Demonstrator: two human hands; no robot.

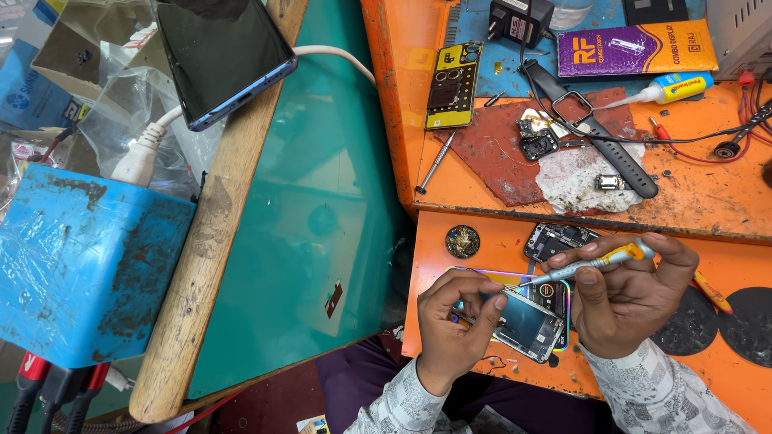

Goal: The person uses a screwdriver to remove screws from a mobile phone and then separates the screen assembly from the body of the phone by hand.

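Note:
An opened smartphone [537,321] with its back off lies on the lower orange work shelf [434,265], its rim shining in rainbow colours. My left hand [455,325] rests on the phone's left side, fingers curled over its edge. My right hand [631,291] grips a yellow and grey precision screwdriver [591,264], whose tip points left and down at the phone's upper left corner.
A phone part [556,239] and a round dish [462,241] lie above the phone. Higher up: a yellow phone frame [453,84], a loose screwdriver [435,161], a smartwatch [595,133], a glue tube [671,87]. A dark phone [221,52], blue box [84,257] at left.

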